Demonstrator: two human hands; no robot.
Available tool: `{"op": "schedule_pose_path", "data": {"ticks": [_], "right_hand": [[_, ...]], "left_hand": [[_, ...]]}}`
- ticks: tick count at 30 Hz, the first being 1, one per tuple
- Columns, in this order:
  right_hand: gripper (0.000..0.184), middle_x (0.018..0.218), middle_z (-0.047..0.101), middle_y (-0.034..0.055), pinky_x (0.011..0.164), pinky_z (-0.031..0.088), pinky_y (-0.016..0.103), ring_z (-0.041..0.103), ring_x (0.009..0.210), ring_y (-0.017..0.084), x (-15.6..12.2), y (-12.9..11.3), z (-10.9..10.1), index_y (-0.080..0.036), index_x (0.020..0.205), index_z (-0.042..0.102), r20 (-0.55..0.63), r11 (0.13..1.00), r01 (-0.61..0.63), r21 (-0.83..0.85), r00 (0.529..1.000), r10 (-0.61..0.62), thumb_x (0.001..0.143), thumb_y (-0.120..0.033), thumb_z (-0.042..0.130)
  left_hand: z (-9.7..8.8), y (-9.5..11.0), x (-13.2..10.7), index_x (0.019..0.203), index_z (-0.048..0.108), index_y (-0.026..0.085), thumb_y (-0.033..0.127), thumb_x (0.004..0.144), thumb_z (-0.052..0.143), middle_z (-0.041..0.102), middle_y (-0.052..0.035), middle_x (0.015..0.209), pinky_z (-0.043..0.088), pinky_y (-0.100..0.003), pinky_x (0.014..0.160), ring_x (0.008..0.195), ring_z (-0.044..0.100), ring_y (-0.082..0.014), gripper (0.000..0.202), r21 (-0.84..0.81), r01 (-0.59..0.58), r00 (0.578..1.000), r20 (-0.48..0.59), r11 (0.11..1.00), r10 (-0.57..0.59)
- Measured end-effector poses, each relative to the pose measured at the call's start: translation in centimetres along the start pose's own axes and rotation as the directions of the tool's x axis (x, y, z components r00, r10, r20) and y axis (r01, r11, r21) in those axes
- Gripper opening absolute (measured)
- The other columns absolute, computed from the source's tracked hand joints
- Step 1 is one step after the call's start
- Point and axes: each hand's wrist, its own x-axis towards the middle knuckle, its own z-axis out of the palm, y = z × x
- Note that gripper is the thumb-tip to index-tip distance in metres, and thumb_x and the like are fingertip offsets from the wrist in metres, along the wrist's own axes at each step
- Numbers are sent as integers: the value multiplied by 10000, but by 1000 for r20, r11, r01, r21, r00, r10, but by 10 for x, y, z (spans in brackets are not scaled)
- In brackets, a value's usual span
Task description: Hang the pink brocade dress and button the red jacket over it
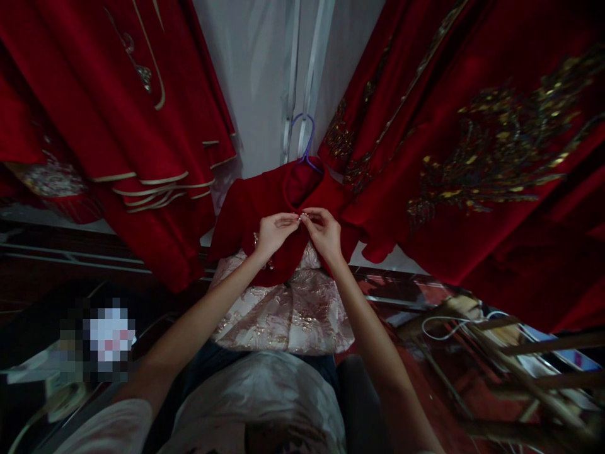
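Note:
A short red jacket (241, 208) on a purple hanger (308, 142) lies spread in front of me. Beneath it is a pale pink brocade garment (293, 309) with a shiny gold pattern, resting over my lap. At the jacket's neck opening, my left hand (278, 232) pinches the front edge with thumb and forefinger. Close against it, my right hand (325, 232) pinches the other side, and the fingertips nearly meet. Small pale beads, perhaps a fastening, show between the fingertips. A beaded ornament sits on the jacket beside my left wrist.
Red garments with pale piping (155, 170) hang at the left. More red garments with gold sequin embroidery (491, 151) hang at the right. A wooden rack or chair frame (534, 347) with a white cord stands at lower right. A pale wall (250, 75) is behind.

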Motion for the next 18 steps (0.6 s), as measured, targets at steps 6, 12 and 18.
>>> {"op": "schedule_pose_path", "data": {"ticks": [6, 12, 18], "right_hand": [[227, 1008, 643, 57, 756, 581, 275, 633, 877, 150, 0, -3, -4, -223, 1003, 671, 22, 999, 29, -30, 999, -28, 832, -355, 603], [241, 1027, 644, 61, 754, 587, 282, 630, 893, 156, -2, -3, -2, -215, 1005, 669, -11, 1000, 16, 0, 1000, -16, 828, -367, 608], [256, 1016, 652, 67, 813, 572, 297, 637, 897, 158, 1, 5, -2, -196, 996, 666, 6, 996, 7, 84, 1000, -8, 785, -341, 672]], "left_hand": [[-8, 5, 2, 828, 737, 144, 284, 626, 777, 746, -78, 851, 564, -360, 846, 790, 703, -185, 249, 105, -65, 995, 78, 992, 57], [-13, 10, 6, 870, 748, 147, 297, 671, 750, 746, -85, 894, 566, -373, 862, 831, 706, -205, 250, 190, -139, 983, 143, 972, 113], [-7, 6, 5, 867, 732, 153, 303, 674, 752, 743, -70, 873, 571, -339, 833, 795, 701, -176, 244, 144, -125, 987, 122, 982, 108]]}}
